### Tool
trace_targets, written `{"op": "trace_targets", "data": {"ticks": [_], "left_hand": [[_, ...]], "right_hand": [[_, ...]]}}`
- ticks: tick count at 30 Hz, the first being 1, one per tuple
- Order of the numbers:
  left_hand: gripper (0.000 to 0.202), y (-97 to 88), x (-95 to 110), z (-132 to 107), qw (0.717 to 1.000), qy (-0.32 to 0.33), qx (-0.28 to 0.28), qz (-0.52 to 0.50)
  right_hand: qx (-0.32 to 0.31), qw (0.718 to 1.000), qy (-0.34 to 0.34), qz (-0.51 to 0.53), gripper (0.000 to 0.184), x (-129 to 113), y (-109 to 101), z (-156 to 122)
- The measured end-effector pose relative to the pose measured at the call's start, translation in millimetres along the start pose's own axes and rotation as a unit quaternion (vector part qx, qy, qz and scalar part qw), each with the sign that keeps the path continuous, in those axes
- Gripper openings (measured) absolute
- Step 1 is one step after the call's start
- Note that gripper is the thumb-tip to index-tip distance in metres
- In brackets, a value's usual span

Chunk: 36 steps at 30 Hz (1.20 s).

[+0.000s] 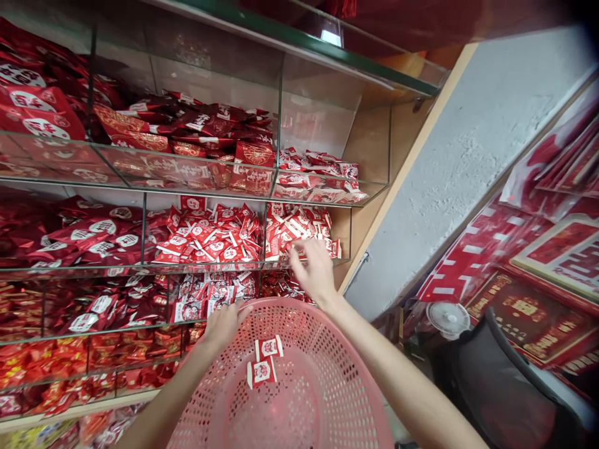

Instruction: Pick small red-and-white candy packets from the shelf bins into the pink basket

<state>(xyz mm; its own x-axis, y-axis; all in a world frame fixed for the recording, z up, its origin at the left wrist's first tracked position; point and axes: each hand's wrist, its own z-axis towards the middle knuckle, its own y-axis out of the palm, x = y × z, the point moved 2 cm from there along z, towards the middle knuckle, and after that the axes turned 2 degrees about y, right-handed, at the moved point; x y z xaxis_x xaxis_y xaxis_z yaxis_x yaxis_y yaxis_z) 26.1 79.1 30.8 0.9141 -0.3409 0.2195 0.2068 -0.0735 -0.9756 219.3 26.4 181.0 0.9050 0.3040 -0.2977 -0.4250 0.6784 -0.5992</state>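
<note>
My left hand (223,326) grips the far rim of a pink perforated plastic basket (322,399) held below the shelves. Two small red-and-white candy packets (264,360) lie inside the basket near its far edge. My right hand (314,269) reaches into the right-hand glass compartment of the middle shelf, fingers curled down among a pile of red-and-white packets (294,227). Whether the fingers hold a packet is hidden by the hand.
Glass-fronted shelves (187,187) in several tiers hold heaps of red wrapped sweets in divided compartments. A grey plastered wall (458,156) stands to the right. Further right hang red decorations (552,249), with a small white fan (448,318) and a black chair back (510,380) below.
</note>
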Motion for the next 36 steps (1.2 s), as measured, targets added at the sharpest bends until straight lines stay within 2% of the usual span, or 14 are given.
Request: {"op": "trace_targets", "data": {"ticks": [2, 5, 8, 12, 16, 21, 25, 28, 30, 31, 33, 36], "left_hand": [[0.053, 2.0, -1, 1, 1.0, 0.003, 0.004, -0.001], [0.052, 3.3, -2, 1, 1.0, 0.005, 0.01, -0.002], [0.051, 2.6, -1, -1, 1.0, 0.004, 0.011, -0.003], [0.053, 0.4, -1, -3, 1.0, 0.0, 0.012, 0.001], [0.051, 0.2, -1, -3, 1.0, 0.002, 0.015, -0.001], [0.05, 1.6, -1, -3, 1.0, 0.003, 0.017, 0.001], [0.052, 0.3, 0, -4, 1.0, 0.003, 0.017, 0.007], [0.056, -1.2, 2, -4, 1.0, 0.005, 0.014, 0.004], [0.057, -1.4, 2, -4, 1.0, 0.004, 0.01, 0.002], [0.056, -1.3, 2, -4, 1.0, 0.004, 0.008, 0.001], [0.054, -0.8, 2, -4, 1.0, 0.0, 0.003, -0.002], [0.052, -0.9, 3, -4, 1.0, -0.01, -0.002, -0.01]], "right_hand": [[0.018, 0.994, 0.086, -0.059, 0.031, 10, -8, 29], [-0.03, 0.97, 0.201, -0.132, 0.052, 22, -7, 63], [-0.08, 0.95, 0.266, -0.144, 0.067, 27, 2, 84], [-0.093, 0.944, 0.29, -0.13, 0.057, 32, 12, 94], [-0.058, 0.948, 0.305, -0.07, 0.043, 41, 11, 93], [-0.018, 0.949, 0.312, 0.037, 0.038, 55, 3, 88], [0.009, 0.953, 0.285, 0.101, 0.044, 52, -13, 69], [0.015, 0.964, 0.223, 0.146, 0.045, 29, -32, 42], [-0.012, 0.968, 0.17, 0.185, 0.04, 9, -41, 19], [-0.043, 0.967, 0.146, 0.205, 0.036, -1, -41, 6], [-0.143, 0.954, 0.113, 0.238, 0.029, -13, -31, -25], [-0.318, 0.918, 0.089, 0.221, 0.023, -11, 7, -78]]}}
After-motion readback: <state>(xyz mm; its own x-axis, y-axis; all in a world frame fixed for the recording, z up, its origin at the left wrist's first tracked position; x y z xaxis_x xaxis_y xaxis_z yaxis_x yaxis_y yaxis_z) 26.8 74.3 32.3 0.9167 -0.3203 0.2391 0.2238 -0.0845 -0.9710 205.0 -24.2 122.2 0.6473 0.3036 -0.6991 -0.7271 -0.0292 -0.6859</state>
